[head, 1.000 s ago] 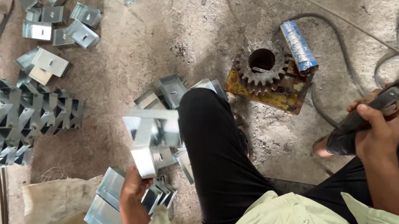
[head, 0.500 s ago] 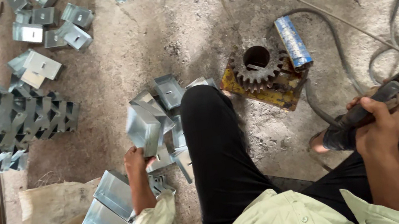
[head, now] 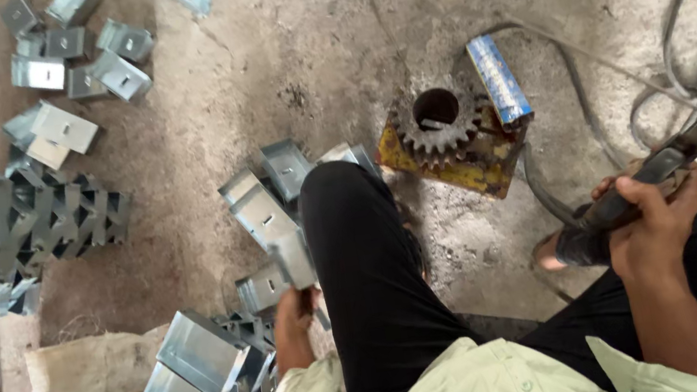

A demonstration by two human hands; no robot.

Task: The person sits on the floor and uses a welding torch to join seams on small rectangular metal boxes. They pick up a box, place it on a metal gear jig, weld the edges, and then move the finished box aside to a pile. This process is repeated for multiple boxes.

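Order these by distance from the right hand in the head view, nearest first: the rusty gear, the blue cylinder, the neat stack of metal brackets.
From the right hand:
1. Blue cylinder, up and to its left.
2. Rusty gear, farther left.
3. Stack of metal brackets, far left edge.

A rusty gear (head: pixel 437 121) sits on a yellow block (head: pixel 465 163) beside a blue cylinder (head: pixel 499 81).

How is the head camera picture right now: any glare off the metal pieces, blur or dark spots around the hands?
Head view: soft, even light, no hard shadows; mild glare on the folded galvanised sheet-metal brackets; the left hand sits in shade beside the black trouser leg; the right hand gripping the dark welding electrode holder is sharp; the rusty toothed gear is clear.
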